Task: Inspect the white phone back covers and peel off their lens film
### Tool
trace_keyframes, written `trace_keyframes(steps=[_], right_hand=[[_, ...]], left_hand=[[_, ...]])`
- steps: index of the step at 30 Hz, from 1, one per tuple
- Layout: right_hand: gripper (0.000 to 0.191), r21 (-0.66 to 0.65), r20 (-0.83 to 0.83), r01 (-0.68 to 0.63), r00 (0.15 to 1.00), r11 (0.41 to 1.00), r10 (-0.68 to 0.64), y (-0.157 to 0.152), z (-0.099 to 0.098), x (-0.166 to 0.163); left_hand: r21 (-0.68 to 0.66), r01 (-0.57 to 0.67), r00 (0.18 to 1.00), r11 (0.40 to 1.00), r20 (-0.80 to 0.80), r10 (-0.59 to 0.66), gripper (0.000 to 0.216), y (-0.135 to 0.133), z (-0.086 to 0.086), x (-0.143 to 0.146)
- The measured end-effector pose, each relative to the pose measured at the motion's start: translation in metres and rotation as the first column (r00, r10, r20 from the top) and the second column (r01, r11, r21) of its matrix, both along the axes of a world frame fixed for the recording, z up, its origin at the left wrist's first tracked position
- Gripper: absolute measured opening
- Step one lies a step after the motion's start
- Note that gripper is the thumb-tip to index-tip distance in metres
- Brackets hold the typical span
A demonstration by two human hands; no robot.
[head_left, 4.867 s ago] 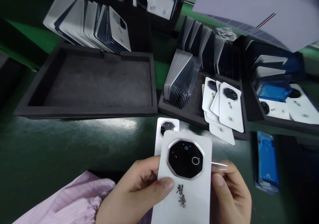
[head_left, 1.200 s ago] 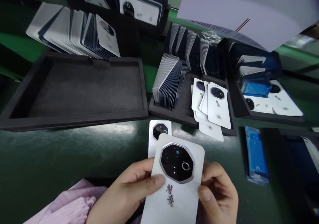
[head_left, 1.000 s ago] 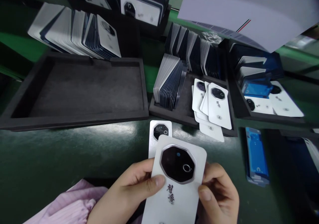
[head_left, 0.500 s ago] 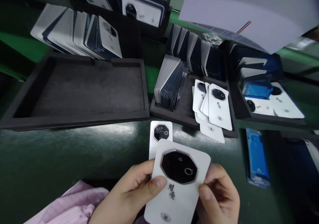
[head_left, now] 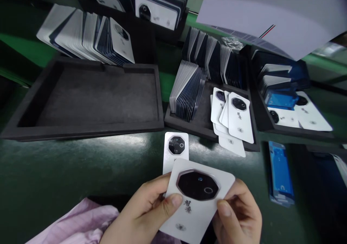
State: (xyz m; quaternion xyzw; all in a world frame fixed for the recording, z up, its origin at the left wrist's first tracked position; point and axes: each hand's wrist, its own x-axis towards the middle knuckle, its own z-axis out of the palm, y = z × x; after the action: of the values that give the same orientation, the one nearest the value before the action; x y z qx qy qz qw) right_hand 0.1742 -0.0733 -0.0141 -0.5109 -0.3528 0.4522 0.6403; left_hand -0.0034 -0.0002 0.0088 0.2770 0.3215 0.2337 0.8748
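Note:
A thin white phone back panel, with a black octagonal camera area and dark characters, is gripped at both side edges. My left hand has its thumb on the panel's left front, fingers behind. My right hand pinches the right edge, thumb in front. Just beyond lies a second back panel on the dark green table, its lower part covered by the held one. Farther right, several loose white back panels overlap on the front edge of a black foam tray.
A bare black foam tray stands at left, a row of panels behind it. More panels stand in the middle tray. Blue film-covered pieces lie at right. A large pale sheet overhangs the back right.
The held panel's top edge has dropped and tipped away slightly, showing its camera area flatter. Both hands keep their grip. The whole view has shifted a little.

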Motion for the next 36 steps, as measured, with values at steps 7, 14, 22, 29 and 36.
trace_keyframes(steps=[7, 14, 22, 29, 36], right_hand=[[0.008, -0.038, -0.023, 0.044, 0.999, 0.998, -0.045, 0.002, 0.004, -0.003], [0.018, -0.138, -0.07, 0.142, 0.986, 0.98, -0.153, 0.003, 0.016, -0.012], [0.021, -0.173, -0.034, 0.133, 0.99, 0.976, -0.14, 0.0, 0.015, -0.011], [0.028, -0.279, -0.071, 0.123, 0.986, 0.952, -0.148, -0.001, 0.015, -0.008], [0.024, -0.266, -0.118, 0.023, 0.991, 0.964, -0.056, 0.006, 0.02, -0.001]], left_hand=[[0.017, 0.014, 1.0, 1.0, 0.013, -0.014, 0.024, -0.002, 0.001, -0.002], [-0.035, 0.012, 1.0, 0.999, 0.029, -0.011, 0.03, -0.004, -0.002, -0.002], [0.056, 0.0, 0.999, 0.998, 0.036, -0.002, 0.024, 0.001, 0.001, 0.001], [0.129, -0.014, 1.0, 0.992, 0.027, 0.011, 0.022, 0.002, 0.003, 0.0], [0.074, -0.014, 0.999, 0.997, -0.03, 0.016, 0.028, 0.001, 0.008, 0.003]])
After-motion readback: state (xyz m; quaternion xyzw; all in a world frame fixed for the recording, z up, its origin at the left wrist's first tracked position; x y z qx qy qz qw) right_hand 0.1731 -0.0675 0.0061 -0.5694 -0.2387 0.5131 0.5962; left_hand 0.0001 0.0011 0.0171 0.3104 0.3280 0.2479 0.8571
